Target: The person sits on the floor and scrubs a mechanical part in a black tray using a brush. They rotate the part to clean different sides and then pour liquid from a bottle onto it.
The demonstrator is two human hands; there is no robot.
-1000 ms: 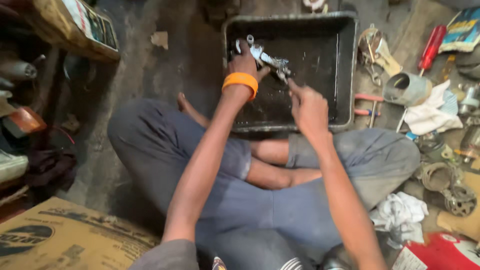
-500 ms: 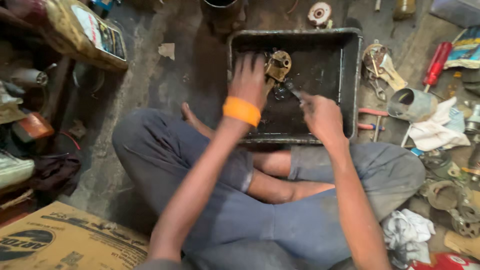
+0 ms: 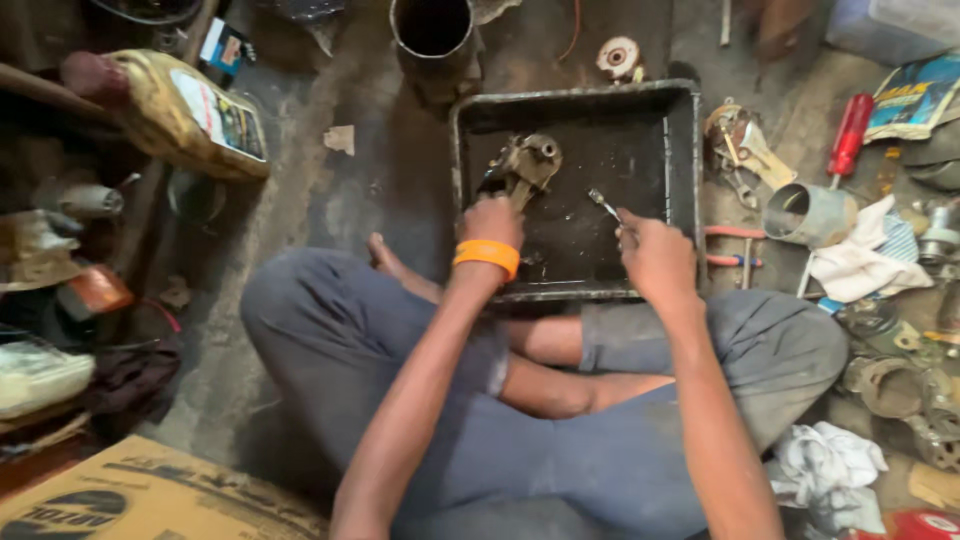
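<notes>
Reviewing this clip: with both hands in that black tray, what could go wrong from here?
The left hand holds a greasy-looking metal part by its lower end only; that grip could slip and drop it into the black tray. The thin tool in the right hand might jab the other hand. Tools lying beside the tray could snag the right arm.

a: tray (image 3: 680,190) sits on floor ahead of the crossed legs; metal part (image 3: 524,165) in it, left-rear; left hand (image 3: 491,222) on that part

b: right hand (image 3: 655,255) in tray's right-front, holding a thin tool (image 3: 604,205); pipe (image 3: 432,25) behind tray; oil jug (image 3: 185,115) far left; tin can (image 3: 808,214) and screwdriver (image 3: 850,135) right of tray

a: cardboard box (image 3: 150,495) near-left of legs
</notes>
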